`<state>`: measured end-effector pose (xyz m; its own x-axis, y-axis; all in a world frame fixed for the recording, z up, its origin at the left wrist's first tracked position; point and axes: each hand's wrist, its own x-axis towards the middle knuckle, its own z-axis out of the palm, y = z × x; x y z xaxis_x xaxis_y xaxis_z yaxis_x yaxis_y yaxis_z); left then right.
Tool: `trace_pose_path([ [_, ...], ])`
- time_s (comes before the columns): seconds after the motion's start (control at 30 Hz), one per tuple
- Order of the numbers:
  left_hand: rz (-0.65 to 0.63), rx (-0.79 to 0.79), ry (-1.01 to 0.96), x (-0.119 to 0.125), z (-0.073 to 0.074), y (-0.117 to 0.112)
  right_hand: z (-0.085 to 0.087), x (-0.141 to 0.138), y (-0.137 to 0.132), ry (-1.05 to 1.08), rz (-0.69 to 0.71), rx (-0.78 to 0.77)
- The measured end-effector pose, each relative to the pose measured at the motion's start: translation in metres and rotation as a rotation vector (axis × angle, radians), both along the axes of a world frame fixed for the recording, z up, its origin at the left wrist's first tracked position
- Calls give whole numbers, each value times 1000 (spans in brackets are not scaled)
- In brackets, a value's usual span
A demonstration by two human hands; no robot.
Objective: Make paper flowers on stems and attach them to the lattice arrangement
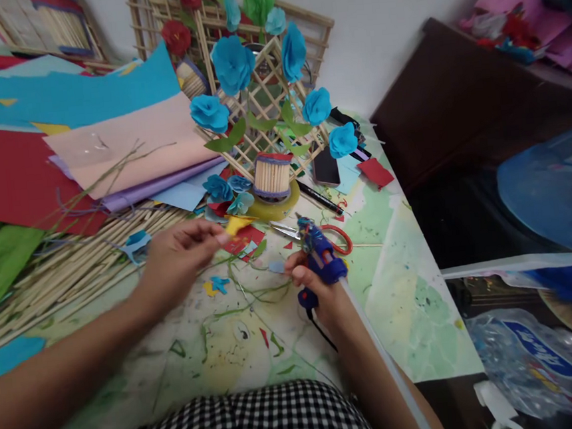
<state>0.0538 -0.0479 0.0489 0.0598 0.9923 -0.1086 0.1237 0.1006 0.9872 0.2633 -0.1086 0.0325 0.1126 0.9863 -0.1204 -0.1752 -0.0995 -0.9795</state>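
My left hand (191, 247) pinches a small yellow paper piece (237, 225) between thumb and fingertips, above the littered middle of the table. My right hand (323, 291) is wrapped round a blue glue gun (325, 254), its nozzle pointing away from me and a long glue stick running back from it over my forearm. Scissors (338, 238) with red handles lie just beyond the glue gun, partly hidden by it. Past both hands stands a lattice of thin sticks (267, 86) bearing blue paper flowers (233, 64) and green leaves, with a small stick-sided pot (272, 175) at its foot.
Coloured paper sheets (124, 145) and a bundle of thin sticks (66, 280) cover the left side. A black marker (320, 198), a phone (326, 169) and a roll of tape (278, 207) lie ahead. Paper scraps dot the table (399, 311). Plastic bottles (534, 360) sit lower right.
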Motion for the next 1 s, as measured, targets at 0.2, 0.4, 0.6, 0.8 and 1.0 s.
trace_pose_path([
  [0.2,157,342,661,-47,22,42,1,23,3,-1,-226,104],
  [0.4,-201,333,663,-9,14,30,-5,25,0,18,-177,-67],
  [0.6,-433,-153,231,20,14,11,-8,24,-5,-38,-83,-72],
  [0.8,-383,-459,-165,23,-1,1,-1,14,-8,-249,-43,-7],
  [1.0,-353,-551,-262,14,14,-5,3,12,-8,-311,-54,59],
])
